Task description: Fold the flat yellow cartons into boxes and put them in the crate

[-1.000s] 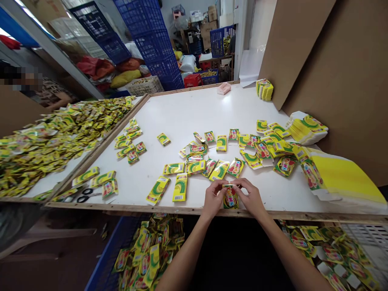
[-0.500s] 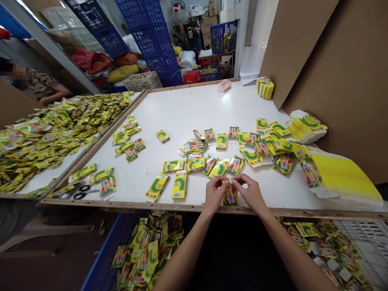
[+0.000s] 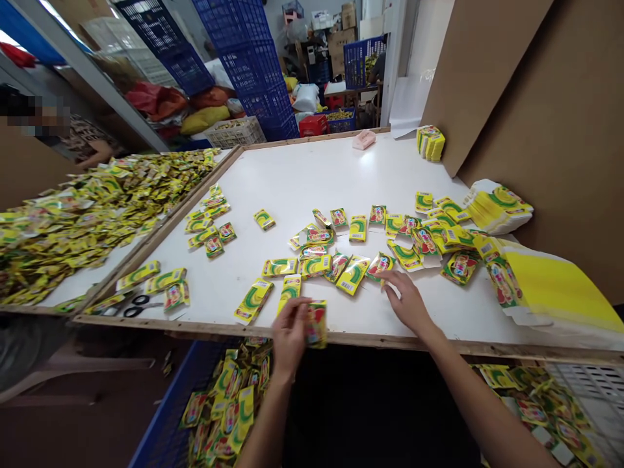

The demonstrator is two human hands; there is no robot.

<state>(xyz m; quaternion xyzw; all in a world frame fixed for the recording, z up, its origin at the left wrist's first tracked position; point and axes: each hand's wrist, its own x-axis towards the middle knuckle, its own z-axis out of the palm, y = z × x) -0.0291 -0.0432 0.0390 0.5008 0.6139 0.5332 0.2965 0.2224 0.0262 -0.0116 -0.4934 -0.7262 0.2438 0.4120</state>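
Observation:
My left hand (image 3: pixel 291 331) is closed on a small yellow-green carton (image 3: pixel 318 324) with a red fruit picture, held over the table's front edge. Just beyond that hand, a yellow carton with a banana picture (image 3: pixel 290 290) lies partly covered by my fingers. My right hand (image 3: pixel 404 299) has its fingers apart, its fingertips at the near edge of another fruit carton (image 3: pixel 380 265); I cannot tell whether they touch it. Several more cartons, such as a banana one (image 3: pixel 353 274), are scattered beyond both hands.
Flat unfolded cartons (image 3: pixel 565 279) are stacked at the right, beside a brown cardboard panel (image 3: pixel 550 97). Scissors (image 3: pixel 136 307) lie at the front left. Below the edge stands a blue crate (image 3: pixel 163 403) of cartons. A person (image 3: pixel 95 146) sits by the heap (image 3: pixel 97 227) at left.
My hands have parted. My left hand has carried the carton left towards the front edge; my right hand has let go of it and moved slightly right to another carton.

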